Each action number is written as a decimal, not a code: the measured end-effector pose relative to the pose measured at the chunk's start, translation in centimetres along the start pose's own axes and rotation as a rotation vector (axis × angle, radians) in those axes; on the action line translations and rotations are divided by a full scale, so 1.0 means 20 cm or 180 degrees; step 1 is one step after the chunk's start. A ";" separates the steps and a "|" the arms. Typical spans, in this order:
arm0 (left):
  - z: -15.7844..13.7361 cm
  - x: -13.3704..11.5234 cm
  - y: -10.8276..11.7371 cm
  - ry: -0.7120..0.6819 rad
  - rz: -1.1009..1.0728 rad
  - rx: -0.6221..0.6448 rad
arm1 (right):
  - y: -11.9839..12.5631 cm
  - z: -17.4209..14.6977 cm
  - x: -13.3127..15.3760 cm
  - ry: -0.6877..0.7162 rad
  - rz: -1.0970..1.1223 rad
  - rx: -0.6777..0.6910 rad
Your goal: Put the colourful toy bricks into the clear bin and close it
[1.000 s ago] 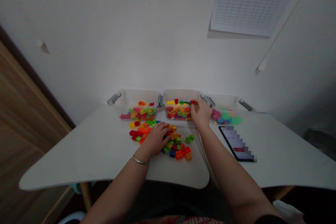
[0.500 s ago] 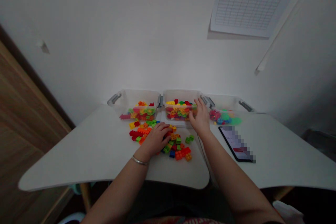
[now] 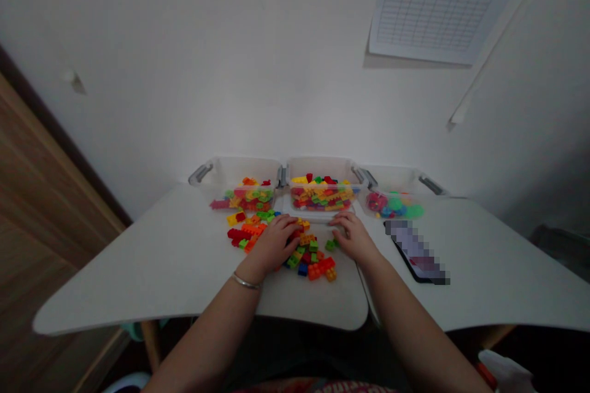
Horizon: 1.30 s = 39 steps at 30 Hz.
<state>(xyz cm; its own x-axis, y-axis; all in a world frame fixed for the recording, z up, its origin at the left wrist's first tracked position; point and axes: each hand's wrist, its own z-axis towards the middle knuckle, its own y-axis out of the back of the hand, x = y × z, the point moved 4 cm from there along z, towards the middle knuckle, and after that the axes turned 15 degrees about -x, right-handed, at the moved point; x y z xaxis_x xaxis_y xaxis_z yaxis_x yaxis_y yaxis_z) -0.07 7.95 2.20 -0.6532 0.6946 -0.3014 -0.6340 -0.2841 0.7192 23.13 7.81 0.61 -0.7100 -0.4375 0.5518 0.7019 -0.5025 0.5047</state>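
Loose toy building bricks (image 3: pixel 314 270) in red, orange, yellow, green and blue lie in a heap on the white table. Over the middle of the heap is my left hand (image 3: pixel 273 242), its fingers curled round a red brick (image 3: pixel 295 235) that is partly hidden by them. At the heap's right edge my right hand (image 3: pixel 354 238) hovers with fingers apart, holding nothing that I can see. Its fingertips are close to a green brick (image 3: pixel 330 245). Behind it stands a clear middle box (image 3: pixel 322 166) filled with mixed bricks.
A clear left box (image 3: pixel 244 167) also contains bricks, and a right box (image 3: pixel 399 176) has colourful plastic pieces. On the right lies a phone (image 3: pixel 415 252). The white table (image 3: pixel 161 264) meets the wall behind, where a printed sheet (image 3: pixel 428 12) hangs.
My right hand has come back from the middle box, moving down towards the green bricks at the heap's right edge. My left hand has stayed in place.
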 end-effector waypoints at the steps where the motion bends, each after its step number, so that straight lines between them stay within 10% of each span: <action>1: 0.00 0.00 0.00 -0.0004 0.0003 0.0000 | 0.00 -0.01 -0.02 -0.0097 0.0077 0.0223; 21: 0.01 -0.01 0.00 -0.0014 -0.0002 -0.0016 | 0.02 -0.06 -0.18 -0.0529 0.0732 0.1000; 39: 0.00 0.00 -0.02 -0.0017 -0.0033 -0.0062 | 0.02 -0.05 -0.16 -0.0753 0.0484 0.0729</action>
<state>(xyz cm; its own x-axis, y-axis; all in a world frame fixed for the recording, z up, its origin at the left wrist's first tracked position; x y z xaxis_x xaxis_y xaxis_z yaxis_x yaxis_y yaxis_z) 0.20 8.07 2.04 -0.6445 0.7010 -0.3054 -0.6487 -0.2898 0.7037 25.59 8.19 -1.56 -0.5825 -0.2965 0.7568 0.8120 -0.2532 0.5258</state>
